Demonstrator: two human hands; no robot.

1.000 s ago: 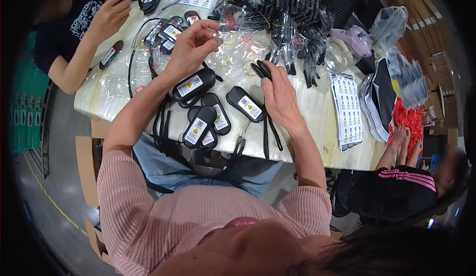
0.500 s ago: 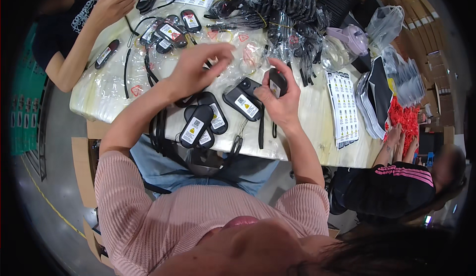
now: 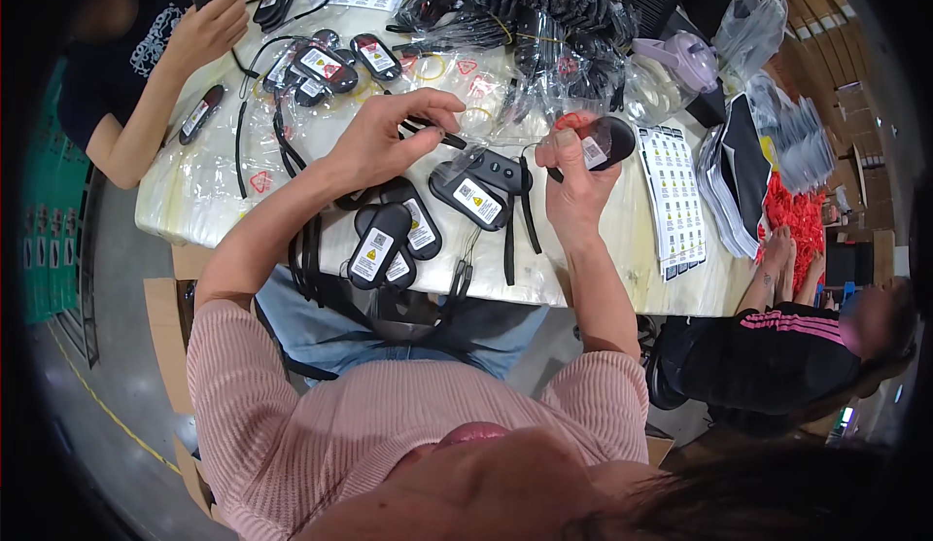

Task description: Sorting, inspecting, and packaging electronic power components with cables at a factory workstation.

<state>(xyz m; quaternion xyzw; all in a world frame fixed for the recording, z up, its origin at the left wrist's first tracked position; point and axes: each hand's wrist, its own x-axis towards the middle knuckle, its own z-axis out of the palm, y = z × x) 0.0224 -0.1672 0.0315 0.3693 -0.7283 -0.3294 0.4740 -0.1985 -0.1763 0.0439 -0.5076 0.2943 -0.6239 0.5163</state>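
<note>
In my right hand (image 3: 581, 196), thumb and fingers grip a black oval device (image 3: 612, 140) with a white label, partly covered by clear plastic. My left hand (image 3: 374, 142) is curled, with a black wrist strap (image 3: 437, 133) between thumb and fingers. A thin cord runs from the strap's end toward my right hand. Between and below my hands lie a labelled black device (image 3: 476, 203) and one with round buttons (image 3: 501, 169). Nearer me, several labelled black devices (image 3: 379, 243) overlap in a pile, with black straps (image 3: 461, 283) hanging at the table edge.
Clear plastic bags and more devices (image 3: 326, 67) cover the table's far left, near a co-worker's hand (image 3: 209, 31). Bundled black straps (image 3: 559, 26) lie at the back. Label sheets (image 3: 673, 201) and a lilac-lidded jug (image 3: 685, 60) are at right. Another person (image 3: 777, 347) sits beyond.
My right hand has moved right and turned the device so its label shows. The black strap at my left hand now stretches rightward, its thin cord visible.
</note>
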